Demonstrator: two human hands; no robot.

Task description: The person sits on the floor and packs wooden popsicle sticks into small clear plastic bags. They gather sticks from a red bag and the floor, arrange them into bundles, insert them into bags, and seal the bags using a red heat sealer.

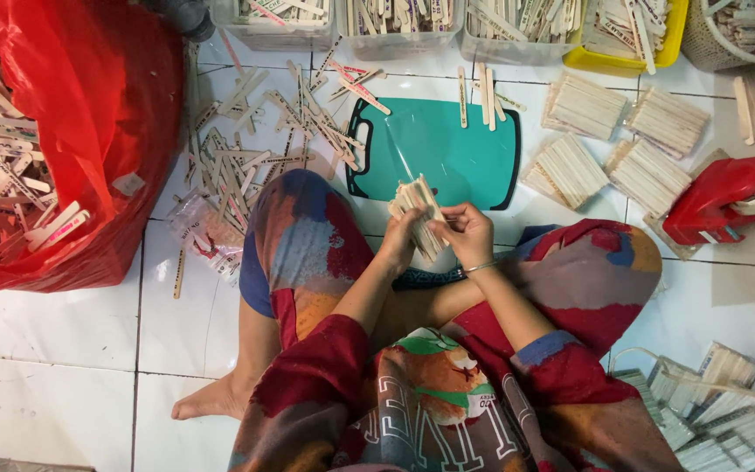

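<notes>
1. Sitting cross-legged on the white tiled floor (63, 332), the person has a bundle of flat wooden sticks (419, 210) held up over the lap, just off the near edge of the teal cutting board (447, 149).
2. The left hand (402, 243) is wrapped around the bundle from the side and clamped on it; the right hand (465, 232) pinches the lower ends, fingers closed on the sticks.
3. The top of the bundle fans out unevenly. I'd say a loosened grip could let sticks slide out onto the lap or board, and they would have to be squared again.
4. No band or tape shows around the bundle, so it looks held by finger pressure alone.
5. Loose sticks (264, 149) lie scattered off the board's far-left corner, close to the knee; a shifted leg could scatter them further.
6. Neat stacked bundles (613, 140) sit to the right of the board, with a red tape dispenser (718, 201) beyond them, a reach across the knee.
7. A red bag of sticks (54, 149) crowds the left; bins (395, 22) line the far side.
</notes>
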